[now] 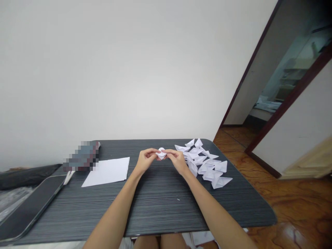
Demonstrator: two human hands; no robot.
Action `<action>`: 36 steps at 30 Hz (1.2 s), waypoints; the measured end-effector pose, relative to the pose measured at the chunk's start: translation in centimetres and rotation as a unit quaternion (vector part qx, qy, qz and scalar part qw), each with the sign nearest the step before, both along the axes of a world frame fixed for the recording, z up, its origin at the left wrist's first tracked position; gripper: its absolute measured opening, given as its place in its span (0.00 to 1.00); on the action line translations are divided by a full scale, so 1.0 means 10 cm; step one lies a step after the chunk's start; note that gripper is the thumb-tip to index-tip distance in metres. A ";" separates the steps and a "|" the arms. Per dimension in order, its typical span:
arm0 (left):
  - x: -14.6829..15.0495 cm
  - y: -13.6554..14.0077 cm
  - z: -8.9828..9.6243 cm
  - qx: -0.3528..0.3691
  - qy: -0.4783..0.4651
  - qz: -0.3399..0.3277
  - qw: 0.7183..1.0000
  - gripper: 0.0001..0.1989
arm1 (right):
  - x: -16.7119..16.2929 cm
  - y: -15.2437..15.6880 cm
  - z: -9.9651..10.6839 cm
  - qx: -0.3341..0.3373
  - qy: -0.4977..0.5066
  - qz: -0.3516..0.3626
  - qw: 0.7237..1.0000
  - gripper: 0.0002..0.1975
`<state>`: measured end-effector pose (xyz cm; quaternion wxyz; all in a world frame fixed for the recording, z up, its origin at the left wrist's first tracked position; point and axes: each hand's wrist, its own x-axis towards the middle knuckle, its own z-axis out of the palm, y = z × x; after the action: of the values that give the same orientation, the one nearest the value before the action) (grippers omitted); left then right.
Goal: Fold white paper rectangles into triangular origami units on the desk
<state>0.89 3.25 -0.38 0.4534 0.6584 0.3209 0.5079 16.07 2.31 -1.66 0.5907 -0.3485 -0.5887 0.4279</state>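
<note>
Note the small folded paper (161, 154) over the dark surface (153, 204), left of the finished paper boats (206, 168), pinched at opposite sides in the left hand (147, 159) and the right hand (176, 159). Probably best to press lightly and evenly from both sides, easing the layers rather than pulling hard, so as not to tear or crush the creases. Keep the right hand clear of the paper boats.

This looks like a home: a plain white wall (145, 69) behind the far edge of the counter (158, 207), wood-patterned floor (306, 199) past its right edge, a dark red door frame (287, 104).
</note>
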 end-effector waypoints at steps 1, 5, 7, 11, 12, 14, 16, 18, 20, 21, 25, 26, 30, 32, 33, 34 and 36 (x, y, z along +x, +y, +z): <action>0.00 0.00 -0.01 -0.002 0.003 0.008 1.000 0.08 | -0.01 -0.01 0.00 -0.005 0.002 0.001 1.000 0.08; 0.05 0.01 -0.07 -0.014 -0.012 0.025 1.000 0.09 | -0.06 -0.01 -0.02 -0.021 0.026 0.010 0.999 0.15; 0.07 0.03 -0.11 -0.015 -0.035 0.030 0.999 0.13 | -0.07 0.00 -0.05 -0.020 0.033 0.013 0.999 0.24; 0.09 0.05 -0.18 -0.041 0.008 0.027 0.999 0.15 | -0.05 0.06 -0.11 -0.027 0.039 -0.019 0.999 0.25; 0.09 0.05 -0.20 -0.056 0.032 0.011 0.998 0.14 | -0.05 0.07 -0.13 -0.030 0.038 -0.031 0.998 0.21; 0.09 0.03 -0.20 -0.079 0.067 -0.033 0.994 0.14 | -0.04 0.09 -0.14 -0.039 0.033 -0.050 0.997 0.14; 0.08 0.01 -0.20 -0.085 0.080 -0.067 0.991 0.15 | -0.03 0.09 -0.13 -0.053 0.027 -0.049 0.997 0.11; 0.08 -0.01 -0.18 -0.080 0.094 -0.093 0.988 0.15 | -0.01 0.07 -0.09 -0.069 0.017 -0.029 0.997 0.10; 0.08 -0.03 -0.18 -0.078 0.101 -0.111 0.986 0.14 | 0.00 0.05 -0.06 -0.078 0.004 -0.015 0.997 0.10; 0.09 -0.04 -0.18 -0.080 0.100 -0.116 0.985 0.14 | 0.00 0.04 -0.04 -0.078 -0.001 -0.018 0.997 0.09; 0.14 -0.06 -0.20 -0.109 0.084 -0.119 0.983 0.15 | 0.00 0.03 -0.05 -0.050 -0.007 -0.073 0.996 0.09; 0.16 -0.07 -0.20 -0.118 0.081 -0.126 0.982 0.15 | -0.01 0.04 -0.05 -0.045 -0.008 -0.083 0.995 0.09; 0.18 -0.10 -0.17 -0.145 0.060 -0.163 0.974 0.16 | -0.03 0.03 -0.07 -0.063 -0.011 -0.085 0.994 0.11; 0.18 -0.11 -0.15 -0.152 0.053 -0.164 0.973 0.16 | -0.04 0.01 -0.06 -0.061 -0.030 -0.095 0.993 0.12; 0.18 -0.11 -0.15 -0.153 0.051 -0.161 0.974 0.17 | -0.05 0.00 -0.05 -0.049 -0.046 -0.107 0.992 0.12; 0.18 -0.11 -0.14 -0.153 0.050 -0.155 0.975 0.17 | -0.06 -0.02 -0.03 -0.034 -0.062 -0.121 0.990 0.11; 0.18 -0.12 -0.14 -0.147 0.044 -0.134 0.979 0.17 | -0.08 -0.04 -0.01 -0.004 -0.087 -0.138 0.987 0.11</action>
<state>2.69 2.05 -1.82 0.5948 0.6433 0.3207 0.3599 15.24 1.88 -1.77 0.5891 -0.4647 -0.5827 0.3122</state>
